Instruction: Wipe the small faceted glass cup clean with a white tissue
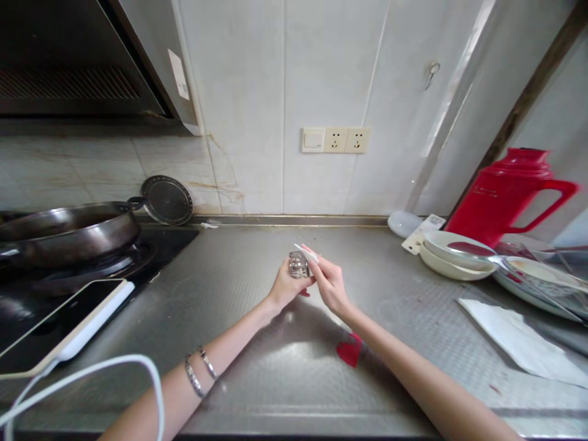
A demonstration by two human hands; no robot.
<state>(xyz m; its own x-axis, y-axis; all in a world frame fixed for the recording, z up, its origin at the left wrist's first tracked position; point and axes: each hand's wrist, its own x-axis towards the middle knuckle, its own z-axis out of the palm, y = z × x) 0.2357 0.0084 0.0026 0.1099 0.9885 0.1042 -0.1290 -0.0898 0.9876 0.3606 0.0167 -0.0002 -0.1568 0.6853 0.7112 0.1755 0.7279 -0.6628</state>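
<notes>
Over the middle of the metal counter (pixel 257 392), my left hand (pixel 285 285) is wrapped round a small clear, shiny jar-like object (pixel 298 265). My right hand (pixel 331 283) meets it from the right, its fingers pressed together on a thin white item (pixel 307 252) at the object's top right edge. The hands touch or nearly touch each other. Part of the object is hidden behind the fingers. A red heart-shaped piece (pixel 350 350) lies on the counter beside my right forearm.
At left, a pan (pixel 68 236) sits on the stove, with a phone (pixel 59 324) and white cable (pixel 110 361) nearer. Bowls (pixel 454 260), a red thermos (pixel 500 196) and a white cloth or paper (pixel 523 343) are at right. A round dark disc (pixel 166 200) leans on the wall.
</notes>
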